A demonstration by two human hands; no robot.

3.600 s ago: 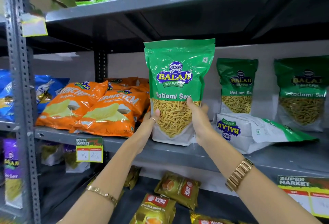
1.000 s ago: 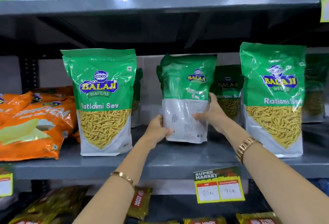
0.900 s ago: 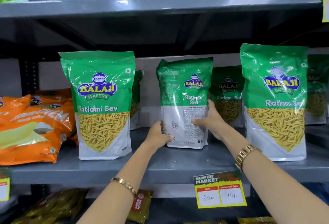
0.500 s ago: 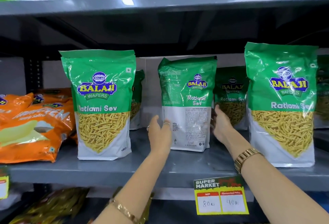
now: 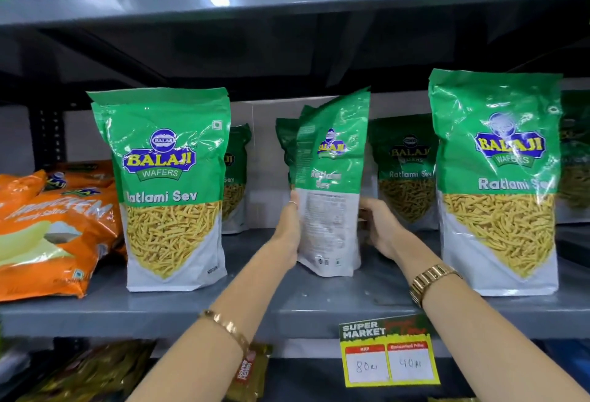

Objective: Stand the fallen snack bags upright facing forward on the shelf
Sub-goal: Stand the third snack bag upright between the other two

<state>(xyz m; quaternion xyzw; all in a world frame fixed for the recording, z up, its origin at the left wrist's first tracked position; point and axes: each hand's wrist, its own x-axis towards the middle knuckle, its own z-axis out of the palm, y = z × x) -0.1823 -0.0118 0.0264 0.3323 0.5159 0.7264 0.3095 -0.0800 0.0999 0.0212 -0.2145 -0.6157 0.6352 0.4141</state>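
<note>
Both hands grip the middle Ratlami Sev bag [image 5: 330,191] on the grey shelf [image 5: 303,302]: left hand [image 5: 287,235] flat on its left edge, right hand [image 5: 380,229] wrapped round its right edge. Bag upright between the hands, printed back turned partly toward the camera. Front-facing bags stand left of the left hand [image 5: 169,191] and right of the right hand [image 5: 498,184].

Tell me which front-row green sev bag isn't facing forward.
The middle bag, held between the left hand and right hand: it shows its printed back, turned partway. The left bag and right bag show their fronts.
</note>
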